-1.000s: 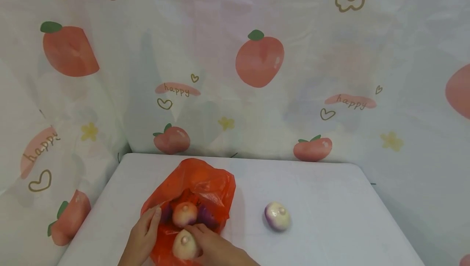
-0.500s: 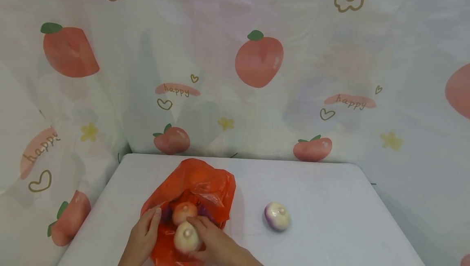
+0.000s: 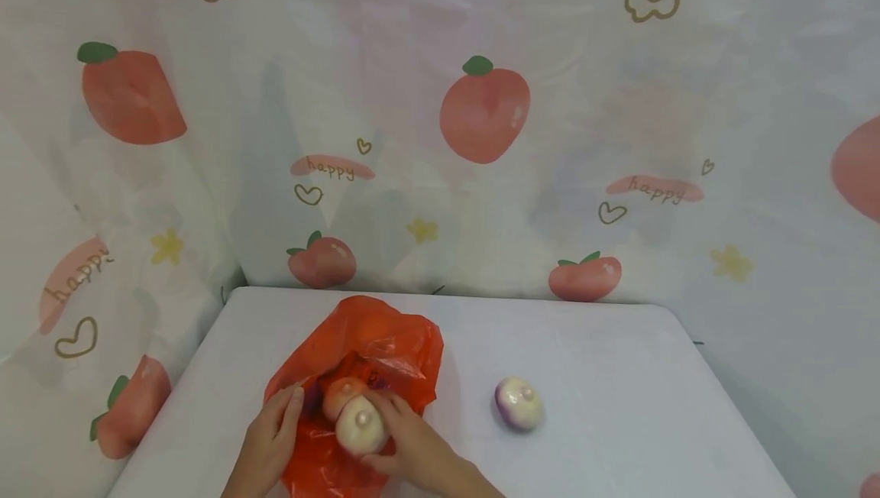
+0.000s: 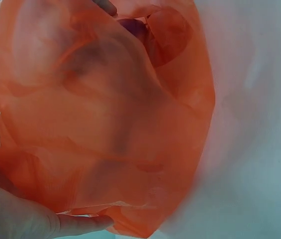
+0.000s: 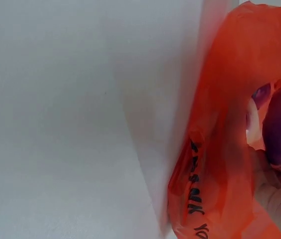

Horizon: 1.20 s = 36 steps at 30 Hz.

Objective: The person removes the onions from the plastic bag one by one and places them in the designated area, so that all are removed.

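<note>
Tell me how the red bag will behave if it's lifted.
The bag will probably sag and fold, as its film looks thin and is creased and see-through. The bulbs inside look rounded, so they would likely roll together and shift its weight. It gapes open, so they might spill out if it tips.

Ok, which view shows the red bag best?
The head view: most of the red bag shows, open mouth included, with its near end cropped. Left wrist shows one side close up; right wrist, a cropped part with black lettering.
</note>
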### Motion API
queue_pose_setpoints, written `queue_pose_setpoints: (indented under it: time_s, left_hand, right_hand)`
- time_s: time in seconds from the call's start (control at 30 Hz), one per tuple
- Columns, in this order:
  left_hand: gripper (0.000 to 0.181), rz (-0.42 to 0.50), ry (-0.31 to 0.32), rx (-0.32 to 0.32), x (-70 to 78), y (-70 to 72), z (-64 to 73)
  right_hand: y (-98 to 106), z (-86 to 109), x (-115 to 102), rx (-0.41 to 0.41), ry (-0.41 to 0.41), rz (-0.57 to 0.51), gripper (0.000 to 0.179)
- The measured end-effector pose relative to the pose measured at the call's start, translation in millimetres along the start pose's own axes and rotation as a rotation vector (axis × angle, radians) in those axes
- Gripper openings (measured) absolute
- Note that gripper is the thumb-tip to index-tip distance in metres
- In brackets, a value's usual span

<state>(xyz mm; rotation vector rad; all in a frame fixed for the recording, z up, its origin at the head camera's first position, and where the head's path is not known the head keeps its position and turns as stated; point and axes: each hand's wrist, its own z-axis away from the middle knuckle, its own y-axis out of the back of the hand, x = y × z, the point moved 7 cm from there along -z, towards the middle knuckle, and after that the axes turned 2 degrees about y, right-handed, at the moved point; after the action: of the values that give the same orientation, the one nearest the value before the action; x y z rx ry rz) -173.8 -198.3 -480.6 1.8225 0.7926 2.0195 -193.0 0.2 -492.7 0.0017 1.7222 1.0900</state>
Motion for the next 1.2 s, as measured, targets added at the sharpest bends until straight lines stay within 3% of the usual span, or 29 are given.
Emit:
queue_pose_setpoints:
  time_s: [0.1, 0.4, 0.57, 0.8, 1.2]
  left_hand:
    - [0.059, -0.007, -0.002, 0.008, -1.6, 0.7, 0.4]
    - [0.059, 0.005, -0.013, 0.013, 0.3, -0.2, 0.0]
    - [0.055, -0.007, -0.021, 0.028, 0.6, 0.9, 0.7]
    - [0.057, -0.016, 0.015, 0.008, -1.0, -0.2, 0.7]
    - [0.058, 0.007, -0.028, 0.000, 4.0, -1.6, -1.8]
  right_hand:
    - [3.4, 1.1, 0.3, 0.012, 0.008, 0.000, 0.075]
    - [13.7, 8.1, -11.4, 0.127, 0.193, 0.121, 0.077]
    - [20.4, 15.0, -15.6, 0.190, 0.248, 0.170, 0.080]
    - [25.2, 21.4, -13.1, 0.207, 0.246, 0.166, 0.078]
    - [25.6, 31.7, 0.8, 0.183, 0.218, 0.156, 0.079]
